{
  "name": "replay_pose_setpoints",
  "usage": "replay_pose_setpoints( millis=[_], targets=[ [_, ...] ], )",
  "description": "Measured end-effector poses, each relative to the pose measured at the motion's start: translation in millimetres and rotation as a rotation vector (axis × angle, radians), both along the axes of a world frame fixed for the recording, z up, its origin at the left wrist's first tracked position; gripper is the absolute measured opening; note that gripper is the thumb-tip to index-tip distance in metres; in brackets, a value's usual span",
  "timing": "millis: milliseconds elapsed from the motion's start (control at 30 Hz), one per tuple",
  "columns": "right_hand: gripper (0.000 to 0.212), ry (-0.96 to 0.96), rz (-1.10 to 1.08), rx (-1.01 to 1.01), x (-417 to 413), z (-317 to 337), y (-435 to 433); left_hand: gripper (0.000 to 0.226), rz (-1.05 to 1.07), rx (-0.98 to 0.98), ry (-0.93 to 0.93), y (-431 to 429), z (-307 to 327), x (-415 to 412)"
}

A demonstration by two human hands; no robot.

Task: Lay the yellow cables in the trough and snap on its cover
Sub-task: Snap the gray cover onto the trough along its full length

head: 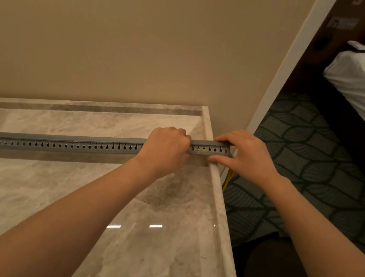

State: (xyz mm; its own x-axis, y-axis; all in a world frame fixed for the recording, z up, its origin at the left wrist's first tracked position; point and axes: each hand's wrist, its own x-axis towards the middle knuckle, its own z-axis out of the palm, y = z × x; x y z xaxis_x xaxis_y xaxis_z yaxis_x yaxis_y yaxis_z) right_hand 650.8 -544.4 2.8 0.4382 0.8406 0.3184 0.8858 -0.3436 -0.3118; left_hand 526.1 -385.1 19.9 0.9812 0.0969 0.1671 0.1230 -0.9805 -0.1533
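1. Position: trough lies lengthwise across marble counter, with its right end at the counter's right edge.
2. Look: long grey plastic channel with a row of keyhole slots down the near side and a smooth flat top.
3. Cables: yellow cables show through slots near the right end and hang below the counter edge.
4. Grip: left hand curls over the trough, gripping it. Right hand pinches the end, fingers on top, thumb in front.
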Motion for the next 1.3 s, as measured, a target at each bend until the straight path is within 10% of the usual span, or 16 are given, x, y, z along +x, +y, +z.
replay_pose_setpoints(
  millis=[500, 1300],
  targets=[
    [0.054, -0.697, 0.521, -0.289, 43.3, 25.7, 26.8, 0.027, -0.024, -0.033, 0.052, 6.7, 3.8, 2.7],
    [0.042, -0.434, 0.708, -0.334, 45.4, 29.3, 38.0, 0.028, -0.049, -0.036, 0.119, 10.4, 10.0, 5.4]
  ],
)
